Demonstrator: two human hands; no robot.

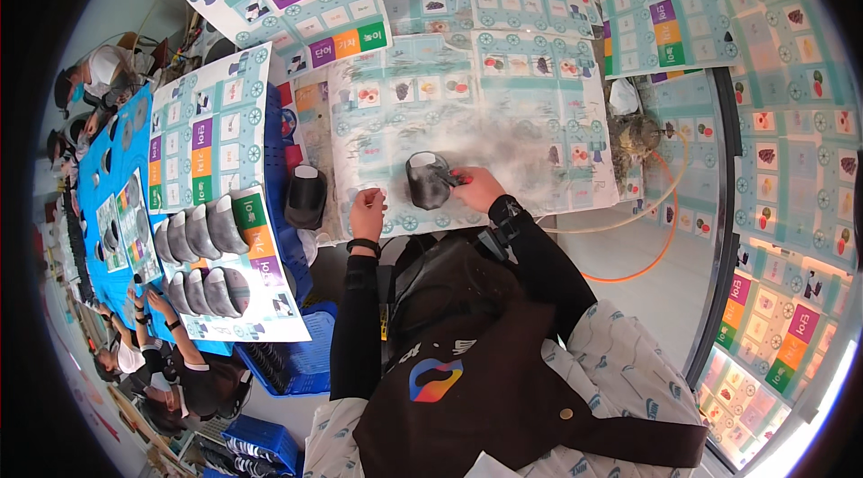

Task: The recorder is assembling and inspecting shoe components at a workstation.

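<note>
Head view: the right hand (480, 190) clamps a small dark-and-red object (460, 177) at the rounded black piece (426, 183) on the near side of the papered table (526, 150), perhaps steadying it. The left hand (368, 216) curls leftward of it; I cannot tell whether its fingertips meet.

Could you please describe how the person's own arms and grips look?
Close-fitting black sleeves cover the forearms, below pale upper sleeves with blue print. The left wrist has a dark band; the right, a dark band with pale marks. Left grip and right grip are ungloved.
</note>
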